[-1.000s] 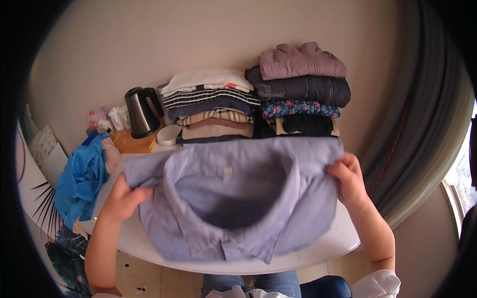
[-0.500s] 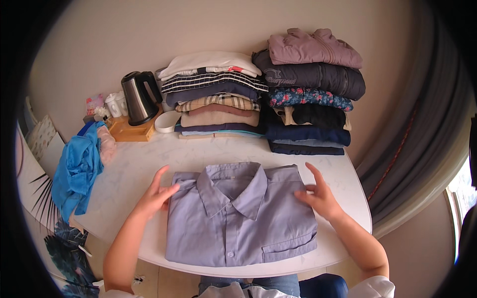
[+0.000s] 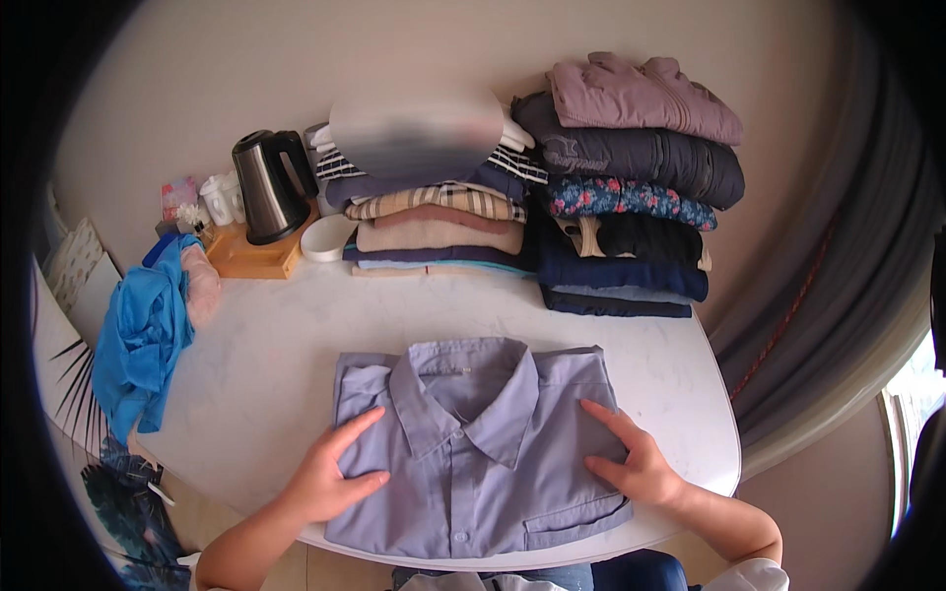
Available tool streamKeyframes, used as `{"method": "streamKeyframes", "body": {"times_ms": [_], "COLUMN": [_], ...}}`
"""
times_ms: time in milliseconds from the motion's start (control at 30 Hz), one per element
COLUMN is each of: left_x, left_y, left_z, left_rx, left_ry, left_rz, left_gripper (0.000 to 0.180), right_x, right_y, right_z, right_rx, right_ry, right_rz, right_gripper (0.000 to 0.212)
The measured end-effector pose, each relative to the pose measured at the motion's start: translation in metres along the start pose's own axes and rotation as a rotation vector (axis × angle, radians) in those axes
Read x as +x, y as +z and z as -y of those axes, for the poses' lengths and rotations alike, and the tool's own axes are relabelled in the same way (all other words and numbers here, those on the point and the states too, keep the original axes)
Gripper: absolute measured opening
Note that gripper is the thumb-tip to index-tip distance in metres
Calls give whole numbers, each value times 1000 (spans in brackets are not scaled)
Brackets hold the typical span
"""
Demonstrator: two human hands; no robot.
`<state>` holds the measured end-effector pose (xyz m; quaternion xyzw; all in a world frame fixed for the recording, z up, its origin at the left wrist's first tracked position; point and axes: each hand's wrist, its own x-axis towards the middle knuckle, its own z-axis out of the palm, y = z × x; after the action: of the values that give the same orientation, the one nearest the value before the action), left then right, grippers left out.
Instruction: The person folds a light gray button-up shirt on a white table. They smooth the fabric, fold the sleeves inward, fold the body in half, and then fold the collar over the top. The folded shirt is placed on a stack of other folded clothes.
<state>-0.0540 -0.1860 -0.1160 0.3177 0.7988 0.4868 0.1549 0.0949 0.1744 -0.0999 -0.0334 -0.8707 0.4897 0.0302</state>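
A lavender-grey collared shirt (image 3: 434, 492) lies folded into a rectangle, collar toward the far side, buttons up the middle and a pocket at its near right. My left hand (image 3: 333, 473) rests at the shirt's left side, thumb and fingers apart over the cloth. On the opposite side my right hand (image 3: 636, 463) has its fingertips on the fabric, thumb spread from the forefinger. Neither hand grips the cloth.
The white table (image 3: 266, 394) carries two tall stacks of folded clothes, a left stack (image 3: 434, 236) and a right stack (image 3: 631, 202). A kettle (image 3: 271, 187) stands on a wooden tray (image 3: 246, 258) beside a white bowl (image 3: 327, 239). Crumpled blue cloth (image 3: 148, 335) hangs over the left edge.
Both hands have moved from the shirt's far corners nearer to me, down along its sides and inward onto the cloth. The shirt keeps its folded shape.
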Motion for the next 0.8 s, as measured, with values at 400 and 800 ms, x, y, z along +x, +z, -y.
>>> {"method": "streamKeyframes", "body": {"times_ms": [400,800], "left_x": [109,410], "left_y": [-92,-255], "left_z": [-49,-20], "left_rx": [285,535], "left_ry": [554,101], "left_rz": [-723,-561], "left_gripper": [75,43], "right_x": [164,428], "right_y": [-32,-101], "right_z": [119,141], "right_rx": [-538,-1023], "right_ry": [-890,-297], "right_rz": [-591,-562], "right_gripper": [65,14]}}
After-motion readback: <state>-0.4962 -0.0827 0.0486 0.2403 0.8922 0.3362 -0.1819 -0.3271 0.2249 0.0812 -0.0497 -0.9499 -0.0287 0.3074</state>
